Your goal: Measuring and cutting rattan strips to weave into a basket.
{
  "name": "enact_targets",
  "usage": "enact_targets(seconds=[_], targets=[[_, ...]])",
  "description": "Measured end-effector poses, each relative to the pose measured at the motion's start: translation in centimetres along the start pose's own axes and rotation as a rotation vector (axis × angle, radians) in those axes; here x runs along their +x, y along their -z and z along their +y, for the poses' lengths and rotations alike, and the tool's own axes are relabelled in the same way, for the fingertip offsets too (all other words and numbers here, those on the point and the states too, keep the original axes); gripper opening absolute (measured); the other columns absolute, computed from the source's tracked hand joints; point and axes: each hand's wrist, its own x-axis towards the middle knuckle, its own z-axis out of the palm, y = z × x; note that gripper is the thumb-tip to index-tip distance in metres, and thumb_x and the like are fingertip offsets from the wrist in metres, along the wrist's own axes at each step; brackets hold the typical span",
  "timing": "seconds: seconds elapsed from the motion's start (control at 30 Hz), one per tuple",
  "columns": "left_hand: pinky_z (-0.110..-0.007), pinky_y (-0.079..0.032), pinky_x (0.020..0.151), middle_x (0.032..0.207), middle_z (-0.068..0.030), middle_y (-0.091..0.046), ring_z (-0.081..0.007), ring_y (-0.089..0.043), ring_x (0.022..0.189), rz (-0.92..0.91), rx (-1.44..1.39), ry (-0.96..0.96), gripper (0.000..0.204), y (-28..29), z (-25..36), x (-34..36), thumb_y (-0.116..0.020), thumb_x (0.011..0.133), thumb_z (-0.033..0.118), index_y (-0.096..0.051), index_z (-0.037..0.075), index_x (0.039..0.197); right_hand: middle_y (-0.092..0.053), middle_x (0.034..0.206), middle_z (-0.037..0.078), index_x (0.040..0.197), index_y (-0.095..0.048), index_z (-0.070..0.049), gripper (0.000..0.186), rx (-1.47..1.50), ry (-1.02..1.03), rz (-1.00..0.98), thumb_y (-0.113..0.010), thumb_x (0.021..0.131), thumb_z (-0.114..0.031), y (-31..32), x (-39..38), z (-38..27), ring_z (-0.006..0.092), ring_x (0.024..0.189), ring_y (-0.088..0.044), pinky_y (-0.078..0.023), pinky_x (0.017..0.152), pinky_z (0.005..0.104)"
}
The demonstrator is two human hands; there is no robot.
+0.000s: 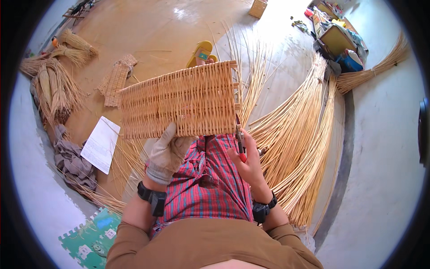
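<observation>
Left hand [168,150]: gloved, gripping woven wicker panel [179,101] bottom edge.
Right hand [246,157]: at 3 o'clock, closed on red-handled tool [240,142], probably a cutter.

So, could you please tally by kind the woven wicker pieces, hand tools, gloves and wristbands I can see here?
Woven wicker pieces: 3 – the wicker panel gripped by the gloved left hand, a small woven mat, and a small basket.
Red-handled tool, in the right hand: 1
Glove: 1
Black wristbands: 2
Total: 7
</observation>
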Motion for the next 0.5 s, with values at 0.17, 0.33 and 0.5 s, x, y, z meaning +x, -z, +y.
enact_targets(seconds=[0.17, 0.33, 0.5], targets=[[-0.048, -0.061, 0.102, 0.134, -0.0255, -0.064, -0.0373, -0.068, 0.120, 0.027, -0.046, 0.059, 0.042, 0.5, 0.0, 0.3, -0.059, 0.106, 0.015, -0.050, -0.008, 0.140, -0.062, 0.099, 0.018, 0.127, -0.059, -0.004, 0.044, -0.052, -0.089, 0.002, -0.073, 0.092, -0.027, -0.7, 0.0, 1.8, 0.0350, 0.093, -0.060, -0.049, 0.083, 0.0437], [-0.045, -0.064, 0.098, 0.131, -0.0285, -0.065, -0.0392, -0.070, 0.115, 0.033, 0.091, 0.013, 0.042, 0.6, -0.1, 0.2, -0.057, 0.107, 0.016, -0.049, -0.009, 0.140, -0.059, 0.079, 0.018, 0.100, -0.059, -0.004, 0.028, -0.291, 0.062, 0.099, -0.072, 0.094, -0.027, -0.9, 1.3, 5.3, 0.0419, 0.073, -0.061, -0.047, 0.065, 0.0473], [-0.043, -0.065, 0.096, 0.129, -0.0299, -0.066, -0.0400, -0.070, 0.114, 0.071, 0.051, 0.014, 0.043, 0.4, -0.2, 0.3, -0.056, 0.107, 0.015, -0.048, -0.011, 0.140, -0.058, 0.072, 0.009, 0.103, -0.059, -0.003, 0.028, -0.100, -0.199, -0.013, -0.073, 0.096, -0.027, 0.3, 1.1, 6.7, 0.0280, 0.059, -0.058, -0.048, 0.061, 0.0354]])
